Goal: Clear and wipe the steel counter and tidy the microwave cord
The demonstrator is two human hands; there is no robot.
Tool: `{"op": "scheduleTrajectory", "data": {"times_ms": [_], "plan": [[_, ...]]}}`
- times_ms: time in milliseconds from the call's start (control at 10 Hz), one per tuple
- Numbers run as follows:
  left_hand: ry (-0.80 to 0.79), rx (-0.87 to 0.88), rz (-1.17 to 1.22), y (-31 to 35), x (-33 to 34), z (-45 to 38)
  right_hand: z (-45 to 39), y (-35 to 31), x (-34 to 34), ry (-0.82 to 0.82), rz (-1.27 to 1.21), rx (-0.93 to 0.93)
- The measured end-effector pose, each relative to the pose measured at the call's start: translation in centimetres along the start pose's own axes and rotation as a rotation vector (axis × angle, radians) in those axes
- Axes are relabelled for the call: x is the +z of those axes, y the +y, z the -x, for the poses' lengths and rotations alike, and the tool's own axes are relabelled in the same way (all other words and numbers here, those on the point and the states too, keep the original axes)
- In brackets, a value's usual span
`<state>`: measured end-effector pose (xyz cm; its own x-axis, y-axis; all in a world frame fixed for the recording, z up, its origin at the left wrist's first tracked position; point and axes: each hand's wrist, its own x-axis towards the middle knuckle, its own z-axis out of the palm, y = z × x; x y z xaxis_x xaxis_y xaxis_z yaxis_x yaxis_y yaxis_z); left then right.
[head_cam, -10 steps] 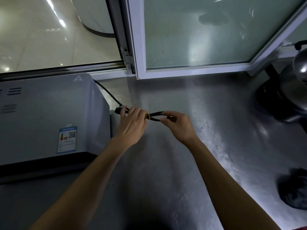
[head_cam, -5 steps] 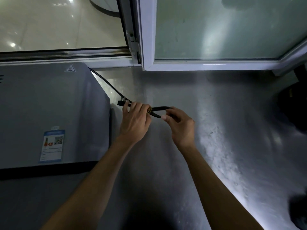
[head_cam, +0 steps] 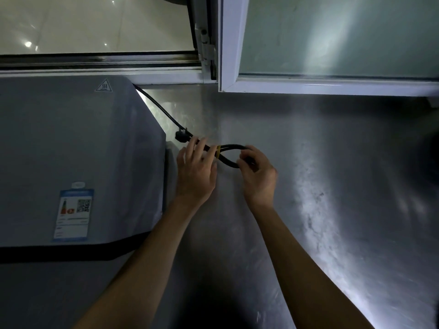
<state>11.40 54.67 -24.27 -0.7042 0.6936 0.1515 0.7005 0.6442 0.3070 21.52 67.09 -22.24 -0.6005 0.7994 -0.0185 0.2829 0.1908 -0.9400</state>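
While I watch from the head camera, the steel counter [head_cam: 297, 186] fills the right and near part of the view, dull and streaked where light falls on it. At the left sits the grey microwave [head_cam: 71, 150], with a white window frame [head_cam: 231, 43] along the far edge. From behind the microwave the black power cord [head_cam: 164, 110] runs toward me, its plug [head_cam: 181, 136] lying just beside the microwave's right side. The cord is folded into 1 loop bound by a yellow tie [head_cam: 218, 151].

My left hand [head_cam: 196, 172] lies over the bundle near the plug, fingers fairly straight, pressing it. My right hand [head_cam: 257, 174] pinches the loop's far-right bend between thumb and fingertips.

I judge the cord light but springy, rubbery enough not to slip; holding at the tie should keep the loops together.
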Motion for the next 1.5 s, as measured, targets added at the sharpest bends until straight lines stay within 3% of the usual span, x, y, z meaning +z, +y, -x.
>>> {"op": "scheduleTrajectory", "data": {"times_ms": [200,400,700,1000,1300,1500], "plan": [[-0.001,-0.204,0.140,0.9,0.6,1.5,0.4,1.0,0.5,-0.026,-0.036,0.129],[-0.060,-0.188,0.185,0.0,1.9,-0.3,0.5,1.7,2.0,-0.048,-0.048,0.168],[-0.024,-0.236,0.164,-2.9,3.1,-2.7,-1.4,2.9,5.7,-0.135,0.230,-0.011],[-0.070,-0.257,0.000,-3.5,3.8,-2.8,-4.4,4.2,6.2,-0.222,0.723,-0.249],[-0.174,-0.250,-0.061,-1.6,1.0,-1.2,-3.6,1.7,4.3,-0.409,0.817,-0.237],[-0.233,-0.164,-0.026,-0.1,-2.7,2.5,-0.2,-1.8,1.1,-0.397,0.807,-0.297]]}}
